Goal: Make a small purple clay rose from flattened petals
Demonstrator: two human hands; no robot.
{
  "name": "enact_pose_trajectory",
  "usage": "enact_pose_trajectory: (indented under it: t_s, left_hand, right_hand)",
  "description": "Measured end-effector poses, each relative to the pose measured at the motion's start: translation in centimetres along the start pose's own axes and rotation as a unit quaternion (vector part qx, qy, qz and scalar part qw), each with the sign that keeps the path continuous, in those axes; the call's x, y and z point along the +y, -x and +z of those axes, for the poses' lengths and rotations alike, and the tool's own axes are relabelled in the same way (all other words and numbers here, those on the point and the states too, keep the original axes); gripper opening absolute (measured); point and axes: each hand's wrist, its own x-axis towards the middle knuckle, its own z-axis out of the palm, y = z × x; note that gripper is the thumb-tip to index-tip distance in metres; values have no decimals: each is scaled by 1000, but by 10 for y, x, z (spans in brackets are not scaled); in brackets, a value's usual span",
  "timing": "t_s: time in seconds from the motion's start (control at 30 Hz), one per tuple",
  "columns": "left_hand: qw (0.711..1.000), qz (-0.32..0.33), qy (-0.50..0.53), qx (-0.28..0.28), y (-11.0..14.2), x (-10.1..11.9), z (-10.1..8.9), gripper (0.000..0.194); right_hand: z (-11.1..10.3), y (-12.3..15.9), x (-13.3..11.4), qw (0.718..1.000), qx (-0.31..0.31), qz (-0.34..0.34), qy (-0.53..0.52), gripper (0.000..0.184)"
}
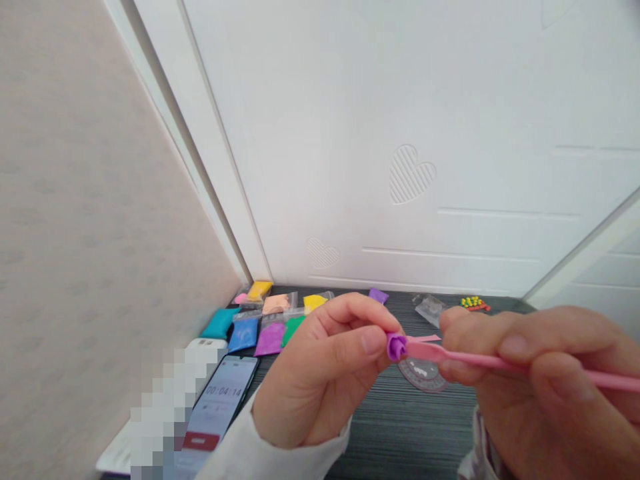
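Note:
Between the thumb and fingers of my left hand (320,363) is a small purple clay flower (397,347), its folded petals turned toward me. My right hand (545,373) grips a pink plastic modelling tool (490,361) held nearly level. The flat, spoon-like end of the tool meets the right side of the flower. Both hands are raised above the dark table, and the right fingers wrap round the thin handle. Below the tool, a round clear disc (425,375) with printed markings is partly covered by my hands.
Bags of coloured clay lie along the back left, among them a blue bag (243,333) and a teal bag (220,323). A phone (220,400) showing a timer rests at the left. Small yellow and green pieces (473,303) sit at the back right, before a white panel (350,133).

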Motion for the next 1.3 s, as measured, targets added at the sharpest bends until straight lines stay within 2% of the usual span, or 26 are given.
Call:
enact_pose_trajectory:
  t_s: [0.17, 0.47, 0.8, 1.03, 1.3]
  left_hand:
    - [1000, 0, 2, 5, 0, 1, 0, 3]
    - [1000, 0, 16, -4, 0, 1, 1, 4]
    - [999, -9, 35, -34, 0, -1, 0, 5]
    - [998, -15, 48, -30, 0, -1, -4, 5]
    - [998, -16, 36, -39, 0, -1, -2, 6]
  right_hand:
    - [0, -2, -1, 1000, -5, -4, 3, 10]
    - [11, -3, -5, 1000, 25, -16, -1, 9]
    - [6, -3, -3, 1000, 0, -7, -17, 10]
    - [11, -7, -2, 999, 3, -47, -21, 14]
    - [6, -5, -3, 1000, 3, -22, -1, 12]
